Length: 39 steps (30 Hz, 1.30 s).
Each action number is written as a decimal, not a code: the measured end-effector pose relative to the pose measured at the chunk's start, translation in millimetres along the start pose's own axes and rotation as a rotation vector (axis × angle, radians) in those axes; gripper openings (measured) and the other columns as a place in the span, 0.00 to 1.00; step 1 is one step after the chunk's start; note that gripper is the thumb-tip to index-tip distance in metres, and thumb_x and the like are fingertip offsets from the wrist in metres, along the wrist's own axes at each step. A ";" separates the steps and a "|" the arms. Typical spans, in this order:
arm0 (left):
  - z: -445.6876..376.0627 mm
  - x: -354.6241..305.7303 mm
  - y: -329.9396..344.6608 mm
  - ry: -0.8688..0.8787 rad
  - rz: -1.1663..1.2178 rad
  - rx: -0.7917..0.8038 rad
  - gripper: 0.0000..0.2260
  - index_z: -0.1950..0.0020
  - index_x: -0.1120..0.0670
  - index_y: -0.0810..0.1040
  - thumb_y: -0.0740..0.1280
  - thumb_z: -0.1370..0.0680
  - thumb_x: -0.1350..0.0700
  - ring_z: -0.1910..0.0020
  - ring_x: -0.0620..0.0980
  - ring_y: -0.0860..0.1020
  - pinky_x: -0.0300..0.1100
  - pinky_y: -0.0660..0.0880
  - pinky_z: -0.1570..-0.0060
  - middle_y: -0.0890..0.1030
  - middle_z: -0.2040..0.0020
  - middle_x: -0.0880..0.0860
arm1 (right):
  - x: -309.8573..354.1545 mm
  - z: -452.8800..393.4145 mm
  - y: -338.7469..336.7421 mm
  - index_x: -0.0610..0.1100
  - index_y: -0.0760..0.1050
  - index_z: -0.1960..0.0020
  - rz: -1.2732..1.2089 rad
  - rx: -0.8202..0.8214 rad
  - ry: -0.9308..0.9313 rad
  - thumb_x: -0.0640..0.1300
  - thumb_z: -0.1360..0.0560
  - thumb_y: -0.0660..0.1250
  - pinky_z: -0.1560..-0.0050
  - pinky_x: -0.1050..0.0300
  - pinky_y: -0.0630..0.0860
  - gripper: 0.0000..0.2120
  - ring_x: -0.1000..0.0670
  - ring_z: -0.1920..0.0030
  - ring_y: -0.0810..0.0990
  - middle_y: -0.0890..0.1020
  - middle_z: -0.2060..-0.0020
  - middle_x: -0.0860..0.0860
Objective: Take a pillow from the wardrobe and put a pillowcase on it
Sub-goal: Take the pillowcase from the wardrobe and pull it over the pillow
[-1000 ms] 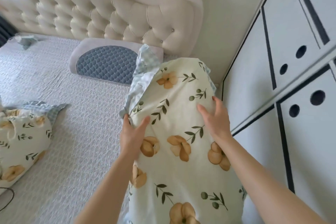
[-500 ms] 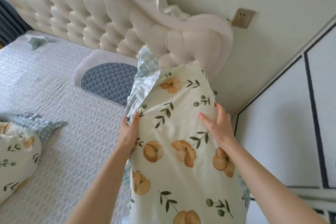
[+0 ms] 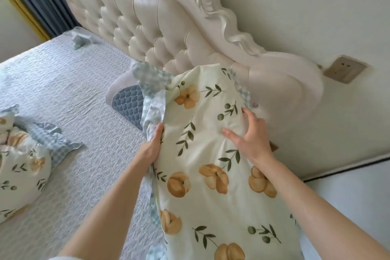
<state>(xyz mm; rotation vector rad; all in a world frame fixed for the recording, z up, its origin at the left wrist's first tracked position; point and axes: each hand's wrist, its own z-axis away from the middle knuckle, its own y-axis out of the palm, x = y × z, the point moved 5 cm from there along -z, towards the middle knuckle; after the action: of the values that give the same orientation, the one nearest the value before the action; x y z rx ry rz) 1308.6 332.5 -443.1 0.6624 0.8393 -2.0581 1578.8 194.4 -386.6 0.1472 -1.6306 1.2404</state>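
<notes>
Closest to the person is the pillow, already inside its pillowcase (image 3: pixel 211 154), which is cream with orange flowers and green leaves. It stands up tall between the two arms, and this pillow is the thing to measure everything else from. The left hand (image 3: pixel 150 148) is on the pillow's left edge, with its fingers curled round the checked blue frill there, so it grips the cloth. The right hand (image 3: pixel 251 133) is on the pillow's front, near its right edge, with its fingers spread out and mostly straight; it presses on the cloth and does not look curled round it. The pillow looks fully covered as far as can be seen, so most of the job seems done. The open end of the case cannot be seen, so whether it is closed or tucked is not clear. What is left is likely to smooth it and lay it on the bed (image 3: pixel 63 95). To the left of the pillow, well apart, lies a second flowered pillow (image 3: pixel 19 164) on the bed. Just behind the pillow is a grey and blue quilted cushion (image 3: pixel 126 99). Farther behind stands the puffy cream headboard (image 3: pixel 158 27). Behind and to the right of the pillow, a wall socket (image 3: pixel 344 72) sits on the wall.
</notes>
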 end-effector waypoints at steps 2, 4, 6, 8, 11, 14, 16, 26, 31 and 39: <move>-19.5 -10.1 3.0 -0.029 0.014 -0.088 0.48 0.25 0.61 0.66 0.47 0.28 0.24 0.29 0.64 0.68 0.56 0.64 0.31 0.69 0.27 0.65 | 3.8 -36.8 5.7 0.58 0.57 0.28 0.031 0.041 -0.028 0.67 0.37 0.70 0.43 0.57 0.64 0.43 0.52 0.42 0.67 0.66 0.36 0.48; -39.6 -18.1 6.8 -0.075 0.009 -0.180 0.42 0.26 0.64 0.65 0.46 0.22 0.30 0.29 0.64 0.67 0.56 0.63 0.30 0.68 0.27 0.67 | 2.8 -71.2 11.1 0.57 0.58 0.28 0.059 0.088 -0.031 0.67 0.36 0.70 0.44 0.56 0.65 0.42 0.48 0.39 0.70 0.67 0.35 0.47; -60.3 -24.0 11.6 -0.124 0.028 -0.238 0.36 0.26 0.66 0.64 0.45 0.18 0.37 0.28 0.64 0.67 0.55 0.62 0.30 0.68 0.28 0.67 | -2.0 -101.1 14.8 0.57 0.58 0.28 0.087 0.125 -0.031 0.67 0.36 0.69 0.46 0.56 0.65 0.41 0.46 0.39 0.72 0.68 0.36 0.47; -77.0 -25.1 14.8 -0.169 0.089 -0.282 0.31 0.26 0.67 0.64 0.46 0.16 0.42 0.28 0.64 0.67 0.53 0.62 0.30 0.68 0.28 0.67 | -7.8 -126.7 19.4 0.58 0.59 0.28 0.097 0.161 -0.034 0.67 0.36 0.69 0.46 0.56 0.66 0.40 0.45 0.39 0.72 0.69 0.37 0.47; -91.7 -14.0 15.2 -0.273 0.209 -0.330 0.25 0.26 0.63 0.65 0.48 0.16 0.47 0.30 0.63 0.69 0.53 0.65 0.32 0.70 0.29 0.65 | -13.0 -161.8 32.0 0.57 0.59 0.28 0.098 0.231 -0.034 0.66 0.35 0.69 0.45 0.54 0.67 0.40 0.45 0.38 0.72 0.69 0.36 0.46; -98.3 6.3 16.7 -0.422 0.374 -0.336 0.24 0.28 0.59 0.69 0.48 0.16 0.46 0.50 0.61 0.81 0.52 0.78 0.52 0.81 0.50 0.64 | -14.9 -186.3 50.4 0.55 0.59 0.27 0.088 0.310 -0.025 0.64 0.34 0.71 0.45 0.55 0.67 0.40 0.45 0.38 0.72 0.69 0.37 0.46; -99.2 17.5 13.7 -0.544 0.449 -0.361 0.25 0.30 0.57 0.71 0.47 0.16 0.44 0.72 0.52 0.73 0.42 0.70 0.73 0.75 0.69 0.57 | -13.2 -198.7 64.5 0.54 0.60 0.27 0.086 0.343 -0.032 0.64 0.34 0.71 0.43 0.54 0.68 0.41 0.46 0.38 0.71 0.70 0.37 0.46; -131.4 -1.6 -2.4 -0.239 0.510 -0.546 0.40 0.19 0.50 0.45 0.54 0.23 0.31 0.23 0.62 0.57 0.63 0.58 0.28 0.54 0.19 0.57 | 20.2 -242.4 142.1 0.52 0.64 0.29 0.123 0.346 -0.059 0.62 0.33 0.72 0.44 0.57 0.66 0.37 0.46 0.39 0.72 0.71 0.39 0.44; -147.9 -34.2 -30.6 0.054 0.357 -0.648 0.44 0.21 0.38 0.41 0.68 0.27 0.36 0.21 0.56 0.52 0.62 0.55 0.28 0.52 0.19 0.50 | 56.7 -266.9 179.9 0.53 0.62 0.28 0.086 0.368 -0.127 0.63 0.32 0.70 0.45 0.56 0.66 0.37 0.53 0.45 0.68 0.69 0.36 0.46; -229.1 -69.7 -72.2 0.138 0.262 -0.614 0.40 0.22 0.36 0.49 0.70 0.27 0.38 0.24 0.58 0.60 0.62 0.62 0.31 0.62 0.22 0.50 | 131.5 -347.4 243.0 0.50 0.61 0.25 0.078 0.304 -0.342 0.62 0.26 0.63 0.35 0.54 0.65 0.33 0.47 0.32 0.68 0.67 0.31 0.45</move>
<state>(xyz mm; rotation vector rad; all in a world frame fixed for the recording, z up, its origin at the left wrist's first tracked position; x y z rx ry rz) 1323.9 570.5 -518.4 0.5328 1.3109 -1.4228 1590.7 631.2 -465.2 0.5128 -1.7361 1.5858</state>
